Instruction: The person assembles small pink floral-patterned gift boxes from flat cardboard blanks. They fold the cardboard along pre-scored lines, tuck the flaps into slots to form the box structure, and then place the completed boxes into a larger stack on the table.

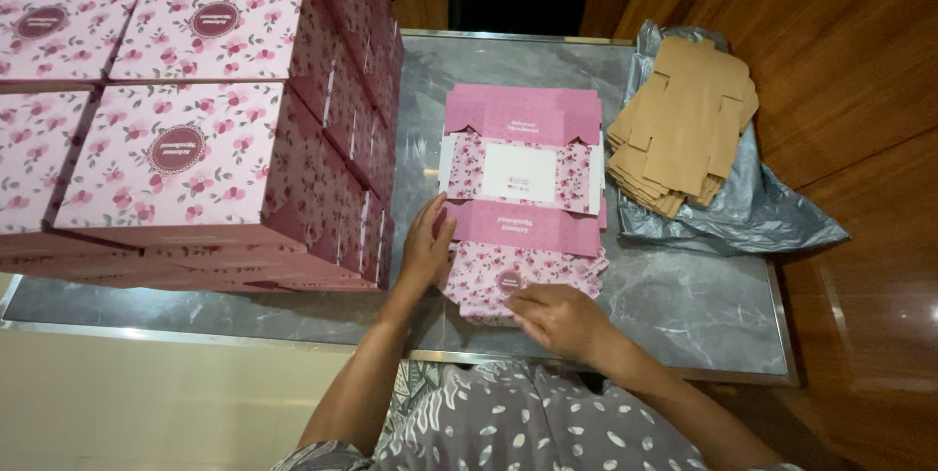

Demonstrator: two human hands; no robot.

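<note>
- Left hand [426,248]: set edge-on at the left border of the flat pink floral carton blank [518,199], fingers straight and held together, thumb lying alongside; the hand is open and presses against the blank's edge without closing round it.
- Right hand [559,319]: lies palm down on the near panel of the same blank, fingers spread a little and slightly bent, fingertips touching the floral card just beside its small round dark-pink emblem [509,280]; nothing is gripped.
- Carton blank: unfolded, topmost of a low pile of like blanks, directly between and ahead of the two hands on the grey marbled counter [684,300]. Plain pink flaps alternate with flowered panels; a white rectangular window sits in the panel beyond the fingers.
- Assembled boxes [195,153]: stacked in tiers just to the left of the left hand, pink with a flower print and a round dark emblem on each lid; the nearest stack stands close beside the left wrist.
- Brown card inserts [684,124]: a fanned pile of flat die-cut pieces well beyond and to the right of the right hand, resting on a crumpled silver-grey plastic bag [772,212].
- Sleeve [508,422]: grey garment with a white leaf pattern, at the near edge, below both forearms.
</note>
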